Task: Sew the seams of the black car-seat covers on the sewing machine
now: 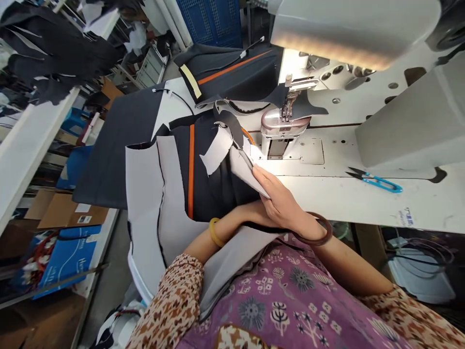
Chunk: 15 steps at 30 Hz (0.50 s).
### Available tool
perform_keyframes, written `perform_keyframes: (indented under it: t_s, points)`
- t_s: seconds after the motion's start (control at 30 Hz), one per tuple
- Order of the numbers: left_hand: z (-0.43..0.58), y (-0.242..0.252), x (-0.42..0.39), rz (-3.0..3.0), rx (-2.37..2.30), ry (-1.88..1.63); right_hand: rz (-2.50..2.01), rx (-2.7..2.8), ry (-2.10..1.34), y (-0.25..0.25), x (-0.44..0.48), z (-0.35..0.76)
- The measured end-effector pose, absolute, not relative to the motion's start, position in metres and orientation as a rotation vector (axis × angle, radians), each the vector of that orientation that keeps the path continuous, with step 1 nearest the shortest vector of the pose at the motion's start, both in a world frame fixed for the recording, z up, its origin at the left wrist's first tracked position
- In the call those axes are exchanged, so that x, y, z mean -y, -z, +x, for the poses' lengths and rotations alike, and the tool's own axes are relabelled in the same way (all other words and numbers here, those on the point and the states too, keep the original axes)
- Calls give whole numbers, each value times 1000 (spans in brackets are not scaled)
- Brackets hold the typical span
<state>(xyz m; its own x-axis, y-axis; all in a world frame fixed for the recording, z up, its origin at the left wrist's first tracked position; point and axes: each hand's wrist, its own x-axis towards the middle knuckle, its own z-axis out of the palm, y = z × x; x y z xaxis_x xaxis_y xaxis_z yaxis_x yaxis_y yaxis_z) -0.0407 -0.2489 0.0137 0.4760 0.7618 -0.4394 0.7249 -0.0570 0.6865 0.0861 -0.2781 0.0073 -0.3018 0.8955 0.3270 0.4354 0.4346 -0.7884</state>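
A large fabric piece (145,189), grey on its backing and black with an orange strip (191,169) on its face, spreads from the sewing table over my lap. My right hand (279,201) grips a folded grey edge of this fabric, fingers stretched along it, just left of and below the machine's needle area. My left hand (256,213) reaches across from the left and passes beneath the right hand; its fingers are hidden. Beside the fold, a loose light-grey flap (217,150) and a dark curved strip (231,125) stick up. The sewing machine's presser foot (286,109) stands above its raised post (285,126).
Blue-handled thread snips (379,183) lie on the white table (327,198) to the right. Another black piece with an orange stripe (232,68) lies behind the work. Cardboard boxes (72,211) and a shelf rail (32,150) stand at the left.
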Motion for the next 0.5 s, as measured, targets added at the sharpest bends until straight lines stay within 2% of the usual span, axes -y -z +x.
perform_keyframes:
  t_s: [0.1, 0.17, 0.2, 0.27, 0.33, 0.4, 0.5]
  points:
    - [-80, -34, 209, 1855, -1160, -365, -1086, 1719, -931, -14, 275, 96]
    - [-96, -48, 184, 1874, -1065, -870, -1074, 1542, -1120, -22, 273, 100]
    - [-98, -53, 174, 1894, -978, -1009, -1080, 1434, -1210, -25, 272, 101]
    - [-92, -59, 161, 2021, -859, -987, -1101, 1179, -1352, -29, 271, 103]
    - [-73, -59, 155, 2196, -950, -750, -1139, 869, -1411, -29, 270, 106]
    - [-51, -55, 154, 2303, -1147, -718, -1209, 548, -1342, -28, 270, 112]
    - [-21, -46, 152, 2377, -1250, -864, -1323, 175, -1132, -26, 266, 123]
